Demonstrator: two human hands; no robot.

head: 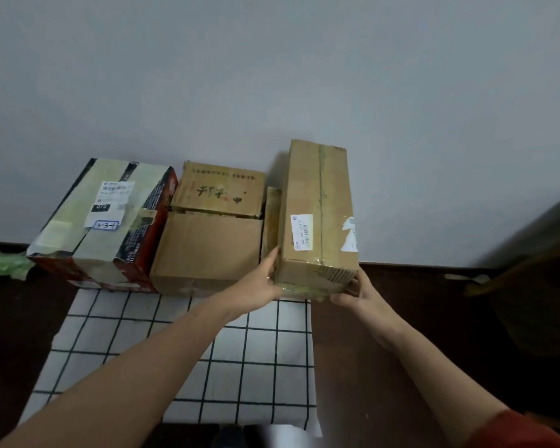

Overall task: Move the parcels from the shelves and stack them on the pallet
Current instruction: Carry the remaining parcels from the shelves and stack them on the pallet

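A long brown cardboard parcel point(317, 215) with a white label lies at the right end of a row against the wall, its near end held between both hands. My left hand point(262, 279) presses flat against its left side, and my right hand point(353, 292) grips its near right bottom corner. To its left stand a plain brown box point(207, 250), a box with printed writing point(220, 189) behind it, and a red-and-black box point(101, 221) marked "3-3-1". They sit at the far edge of a white cloth with a black grid point(256, 357), which covers the pallet.
A thin cardboard piece point(272, 218) stands between the long parcel and the brown boxes. A grey wall point(272, 76) rises right behind the row. Dark floor point(385, 350) lies on both sides, with green material point(0, 263) at the left and a dark object point(537, 270) at the right.
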